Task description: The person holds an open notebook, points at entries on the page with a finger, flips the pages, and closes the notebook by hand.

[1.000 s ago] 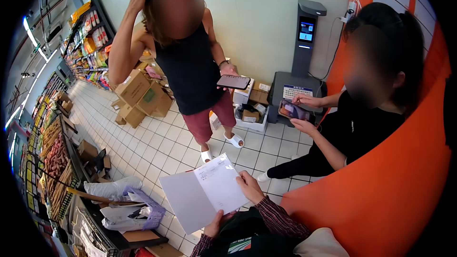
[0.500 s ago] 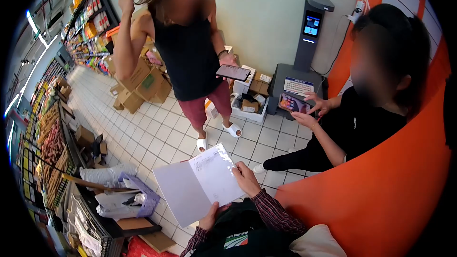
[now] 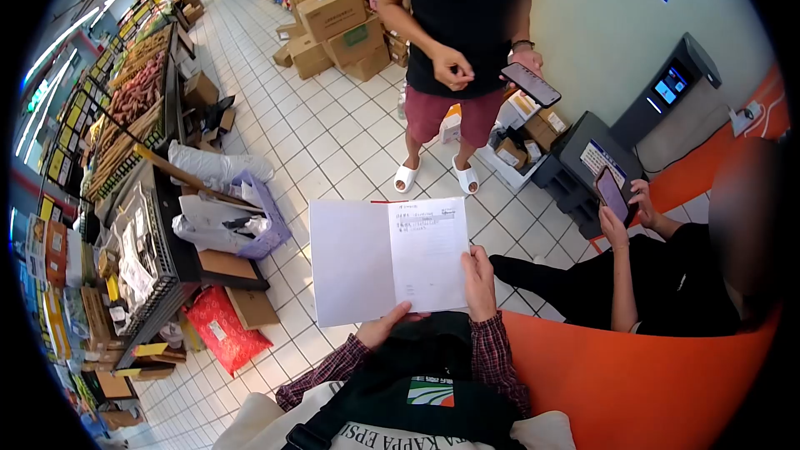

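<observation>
An open booklet (image 3: 352, 267) lies spread in front of my body, held by both hands. Its left side is blank; the right page (image 3: 429, 262) carries a few lines of dark writing near the top and small marks at the bottom. My left hand (image 3: 385, 325) grips the lower edge near the fold, thumb on top. Along the right edge, my right hand (image 3: 480, 283) pinches the page with its thumb over the paper. The fingers beneath the booklet are hidden.
A person in white slippers stands ahead with a phone (image 3: 531, 85). Another, at the right, holds a phone (image 3: 612, 192) beside a dark scanner stand (image 3: 658, 100). Boxes (image 3: 333, 12), a purple basket (image 3: 265, 229), a red package (image 3: 223, 329) and an orange surface (image 3: 617, 375) surround me.
My view has turned left. The booklet now sits straighter and flatter, still in both hands. The standing person's raised hand has come down to waist height.
</observation>
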The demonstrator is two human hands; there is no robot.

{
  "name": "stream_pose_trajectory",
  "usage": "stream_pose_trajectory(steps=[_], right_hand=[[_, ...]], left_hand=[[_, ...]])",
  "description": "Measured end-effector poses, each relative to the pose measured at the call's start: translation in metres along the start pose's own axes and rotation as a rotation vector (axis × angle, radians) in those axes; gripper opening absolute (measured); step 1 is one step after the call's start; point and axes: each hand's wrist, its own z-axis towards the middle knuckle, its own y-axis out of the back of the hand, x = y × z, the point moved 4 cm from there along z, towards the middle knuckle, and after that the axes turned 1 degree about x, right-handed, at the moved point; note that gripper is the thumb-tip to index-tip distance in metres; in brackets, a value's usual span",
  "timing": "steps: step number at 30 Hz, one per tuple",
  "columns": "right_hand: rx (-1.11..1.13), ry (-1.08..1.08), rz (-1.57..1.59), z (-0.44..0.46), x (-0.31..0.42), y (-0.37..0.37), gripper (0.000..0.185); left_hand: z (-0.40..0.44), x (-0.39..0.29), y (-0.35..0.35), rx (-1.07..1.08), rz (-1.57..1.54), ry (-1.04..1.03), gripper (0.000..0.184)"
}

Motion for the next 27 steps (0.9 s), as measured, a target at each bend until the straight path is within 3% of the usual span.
stream_pose_trajectory(steps=[14,20,22,27], right_hand=[[0.002,-0.033,0.011,-0.002,0.000,-0.001,0.020],[-0.045,0.022,-0.049,-0.002,0.009,0.001,0.031],[-0.036,-0.115,0.000,-0.005,0.015,0.004,0.036],[-0.066,-0.094,-0.057,-0.002,0.008,0.009,0.038]], left_hand=[[-0.004,-0.005,-0.002,-0.020,0.027,-0.030,0.037],[-0.004,-0.001,0.007,-0.051,0.044,-0.029,0.035],[-0.005,0.000,0.010,-0.065,0.038,-0.019,0.036],[-0.007,-0.002,0.014,-0.106,0.015,0.001,0.039]])
